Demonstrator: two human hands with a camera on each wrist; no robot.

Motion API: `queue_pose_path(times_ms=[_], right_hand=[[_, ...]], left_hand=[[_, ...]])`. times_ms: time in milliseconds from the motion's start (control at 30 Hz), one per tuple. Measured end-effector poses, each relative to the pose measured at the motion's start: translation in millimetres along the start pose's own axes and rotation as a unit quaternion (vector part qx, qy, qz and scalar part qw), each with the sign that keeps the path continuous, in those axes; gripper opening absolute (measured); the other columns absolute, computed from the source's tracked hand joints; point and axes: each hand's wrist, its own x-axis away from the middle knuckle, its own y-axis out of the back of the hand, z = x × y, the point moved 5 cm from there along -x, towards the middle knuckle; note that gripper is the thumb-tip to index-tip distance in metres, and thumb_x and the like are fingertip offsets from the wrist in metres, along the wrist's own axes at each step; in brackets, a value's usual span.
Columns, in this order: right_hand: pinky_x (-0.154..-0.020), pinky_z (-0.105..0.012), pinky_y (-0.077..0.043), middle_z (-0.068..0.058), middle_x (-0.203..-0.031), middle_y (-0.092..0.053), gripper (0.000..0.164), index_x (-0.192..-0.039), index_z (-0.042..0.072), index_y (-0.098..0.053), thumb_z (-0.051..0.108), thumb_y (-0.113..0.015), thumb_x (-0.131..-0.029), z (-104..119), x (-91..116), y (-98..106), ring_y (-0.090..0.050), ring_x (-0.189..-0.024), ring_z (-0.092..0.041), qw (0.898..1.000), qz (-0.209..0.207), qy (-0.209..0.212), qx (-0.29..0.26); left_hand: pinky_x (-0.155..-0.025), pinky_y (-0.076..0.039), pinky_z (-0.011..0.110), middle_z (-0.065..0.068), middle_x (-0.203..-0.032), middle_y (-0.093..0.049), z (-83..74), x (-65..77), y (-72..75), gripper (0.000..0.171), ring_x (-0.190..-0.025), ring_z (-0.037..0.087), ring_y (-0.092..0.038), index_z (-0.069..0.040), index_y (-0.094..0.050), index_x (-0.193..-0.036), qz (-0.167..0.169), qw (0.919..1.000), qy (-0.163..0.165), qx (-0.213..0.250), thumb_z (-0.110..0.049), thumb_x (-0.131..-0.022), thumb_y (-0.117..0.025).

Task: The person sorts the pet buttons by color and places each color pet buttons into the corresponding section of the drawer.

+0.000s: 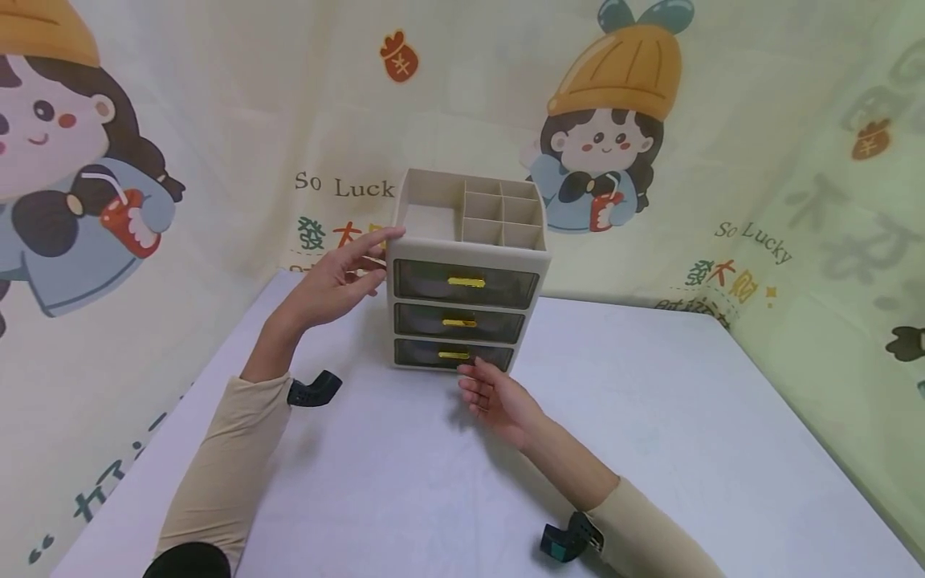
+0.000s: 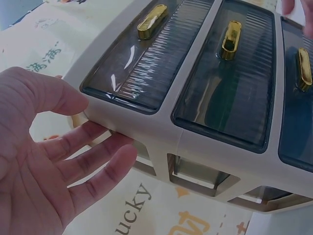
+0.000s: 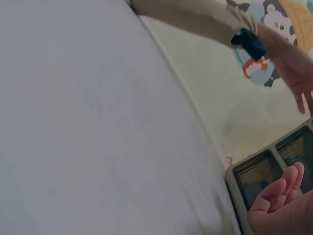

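Note:
A desktop drawer organizer (image 1: pixel 470 250) stands upright, with three dark see-through drawers stacked under a divided top. Each drawer front bears a gold handle (image 1: pixel 466 282), and all three drawers are closed. Along its upper left side, my left hand (image 1: pixel 334 282) touches the casing with spread fingers; the left wrist view shows the thumb (image 2: pixel 61 95) by the front edge and fingertips at the side wall. My right hand (image 1: pixel 502 405) is in front of the bottom drawer (image 1: pixel 419 353), its fingers loosely bent just below and right of the lowest handle (image 1: pixel 453 355), holding nothing.
A white-covered table (image 1: pixel 650 433) carries the organizer near its back edge. Behind it hangs a cream cloth (image 1: pixel 462 104) printed with cartoon figures and lettering. The organizer's top compartments (image 1: pixel 499 210) hold nothing. Dark straps (image 1: pixel 314 389) sit on both wrists.

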Motion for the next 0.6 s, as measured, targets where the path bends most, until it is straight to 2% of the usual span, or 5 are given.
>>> queue_pose_path(times_ms=[100, 333, 600], right_hand=[[-0.072, -0.021, -0.046, 0.004, -0.089, -0.067, 0.038, -0.128, 0.004, -0.06, 0.035, -0.049, -0.109, 4.2, 20.2, 7.5, -0.055, -0.08, -0.01, 1.0, -0.013, 0.001, -0.013], [-0.077, -0.022, -0.047, 0.004, -0.085, -0.063, 0.027, -0.11, 0.013, -0.067, 0.033, -0.049, -0.108, 10.4, 68.6, 26.5, -0.054, -0.079, -0.01, 0.999, -0.014, 0.021, -0.032], [-0.078, -0.021, -0.048, 0.004, -0.081, -0.063, 0.024, -0.107, 0.013, -0.068, 0.031, -0.051, -0.107, 13.1, 115.9, 52.1, -0.054, -0.076, -0.009, 0.996, -0.066, 0.051, -0.027]], left_hand=[[-0.085, -0.055, 0.04, 0.011, -0.131, -0.06, 0.0, -0.5, -0.8, 0.056, -0.114, 0.028, -0.064, -0.032, -0.047, -0.153, 0.0, 1.0, 0.002, -0.006, -0.008, -0.103, -0.057], [-0.085, -0.053, 0.043, 0.008, -0.137, -0.059, -1.2, 5.9, 3.1, 0.057, -0.115, 0.029, -0.064, -0.03, -0.046, -0.154, -0.013, 0.999, -0.009, -0.043, -0.009, -0.103, -0.057], [-0.092, -0.049, 0.047, 0.012, -0.136, -0.059, -4.4, 13.9, 12.1, 0.057, -0.12, 0.031, -0.061, -0.031, -0.046, -0.154, -0.04, 0.9976, -0.007, -0.056, -0.008, -0.103, -0.058]])
